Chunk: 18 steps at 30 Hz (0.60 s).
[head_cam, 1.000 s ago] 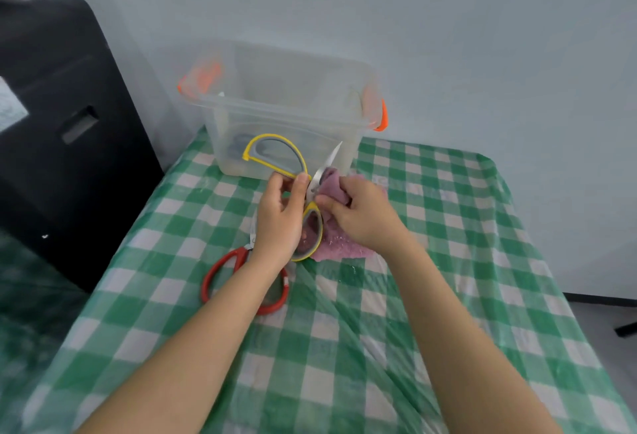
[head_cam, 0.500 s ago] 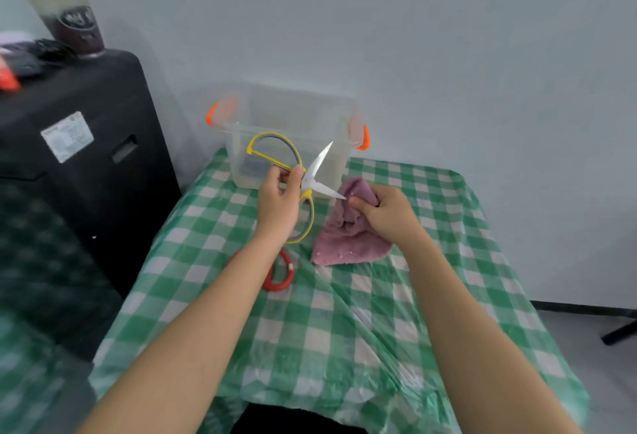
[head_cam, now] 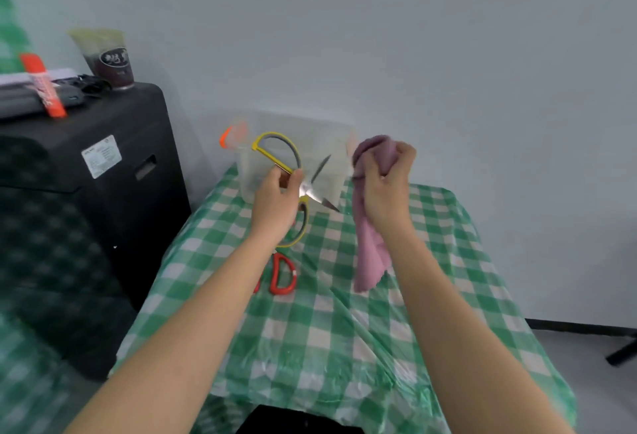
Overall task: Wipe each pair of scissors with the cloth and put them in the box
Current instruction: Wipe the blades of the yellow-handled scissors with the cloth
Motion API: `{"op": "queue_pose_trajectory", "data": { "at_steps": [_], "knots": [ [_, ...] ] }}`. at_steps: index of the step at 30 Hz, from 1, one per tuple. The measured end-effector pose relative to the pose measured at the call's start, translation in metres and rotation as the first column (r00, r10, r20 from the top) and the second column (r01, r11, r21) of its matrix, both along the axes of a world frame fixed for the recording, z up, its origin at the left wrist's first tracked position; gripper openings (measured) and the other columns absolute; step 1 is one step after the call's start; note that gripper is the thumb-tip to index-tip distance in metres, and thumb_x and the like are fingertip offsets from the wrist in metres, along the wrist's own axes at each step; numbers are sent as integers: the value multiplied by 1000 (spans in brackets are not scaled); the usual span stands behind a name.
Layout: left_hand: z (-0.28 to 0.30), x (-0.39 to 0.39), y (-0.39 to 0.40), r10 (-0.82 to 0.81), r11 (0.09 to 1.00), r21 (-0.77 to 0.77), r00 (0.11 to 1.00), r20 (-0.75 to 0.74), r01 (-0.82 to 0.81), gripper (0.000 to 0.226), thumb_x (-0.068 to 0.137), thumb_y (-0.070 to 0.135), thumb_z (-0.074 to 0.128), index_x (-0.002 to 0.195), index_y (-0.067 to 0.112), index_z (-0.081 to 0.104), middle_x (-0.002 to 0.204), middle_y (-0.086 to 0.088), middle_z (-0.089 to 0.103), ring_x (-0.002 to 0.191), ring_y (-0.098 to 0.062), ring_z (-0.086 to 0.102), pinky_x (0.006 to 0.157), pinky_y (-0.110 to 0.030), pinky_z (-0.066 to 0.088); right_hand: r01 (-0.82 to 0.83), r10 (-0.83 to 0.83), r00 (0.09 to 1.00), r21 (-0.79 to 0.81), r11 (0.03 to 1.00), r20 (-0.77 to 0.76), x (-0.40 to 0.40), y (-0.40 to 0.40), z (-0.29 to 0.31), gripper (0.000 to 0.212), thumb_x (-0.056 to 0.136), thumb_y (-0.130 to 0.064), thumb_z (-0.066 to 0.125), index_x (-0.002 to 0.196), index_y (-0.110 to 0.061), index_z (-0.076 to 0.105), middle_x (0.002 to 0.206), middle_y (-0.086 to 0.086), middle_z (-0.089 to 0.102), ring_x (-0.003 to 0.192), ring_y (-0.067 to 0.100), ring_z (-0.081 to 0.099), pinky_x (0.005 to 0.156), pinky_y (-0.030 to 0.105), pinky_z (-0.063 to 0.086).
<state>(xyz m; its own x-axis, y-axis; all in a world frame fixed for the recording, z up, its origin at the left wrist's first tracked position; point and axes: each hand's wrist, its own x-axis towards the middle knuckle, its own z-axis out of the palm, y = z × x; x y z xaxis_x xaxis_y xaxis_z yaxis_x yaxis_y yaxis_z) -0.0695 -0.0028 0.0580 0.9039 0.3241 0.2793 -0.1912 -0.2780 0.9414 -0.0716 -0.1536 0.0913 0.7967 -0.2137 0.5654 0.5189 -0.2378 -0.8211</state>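
Observation:
My left hand (head_cam: 275, 201) grips the yellow-and-grey scissors (head_cam: 281, 154) near the pivot, held up in front of the box with the blades spread apart and pointing right. My right hand (head_cam: 387, 185) clutches the pink cloth (head_cam: 370, 254), lifted off the table and hanging down, a short gap right of the blade tips. A pair of red-handled scissors (head_cam: 281, 275) lies on the checked tablecloth, partly hidden under my left forearm. The clear plastic box (head_cam: 331, 144) with orange latches stands at the table's far end.
The green-and-white checked table (head_cam: 344, 347) stands against a pale wall. A black cabinet (head_cam: 86, 192) at the left carries a cup (head_cam: 108, 58), an orange marker (head_cam: 43, 85) and other small items. At the bottom edge a dark object (head_cam: 296, 421) peeks out from under the table.
My right hand has lifted the pink cloth off the table and away from the blades. The yellow scissors stay held up in my left hand. The camera has tilted up and back.

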Motion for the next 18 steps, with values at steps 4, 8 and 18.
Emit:
{"op": "queue_pose_trajectory", "data": {
  "at_steps": [4,8,18],
  "knots": [
    [-4,0,-12,-60,991,112,994,-87,69,29,99,27,51,72,19,48,67,3,54,73,-30,61,66,-43,51,17,82,986,-569,822,148,9,12,-42,29,77,-1,49,97,-4,69,97,11,56,90,15,54,78,20,41],
    [-9,-2,-10,-69,989,118,985,-157,88,35,99,28,51,67,17,45,61,1,48,57,-22,51,52,-32,40,29,52,992,-625,780,111,9,2,-52,40,77,2,47,106,-6,73,100,13,61,84,32,60,65,39,50],
    [-7,-7,1,-116,967,205,979,-166,150,32,99,33,51,68,25,47,64,7,47,56,-10,44,50,-29,32,-202,-201,859,-672,713,-471,38,-34,-43,28,85,2,48,104,-10,65,107,10,57,102,28,52,80,33,44]
  ]
}}
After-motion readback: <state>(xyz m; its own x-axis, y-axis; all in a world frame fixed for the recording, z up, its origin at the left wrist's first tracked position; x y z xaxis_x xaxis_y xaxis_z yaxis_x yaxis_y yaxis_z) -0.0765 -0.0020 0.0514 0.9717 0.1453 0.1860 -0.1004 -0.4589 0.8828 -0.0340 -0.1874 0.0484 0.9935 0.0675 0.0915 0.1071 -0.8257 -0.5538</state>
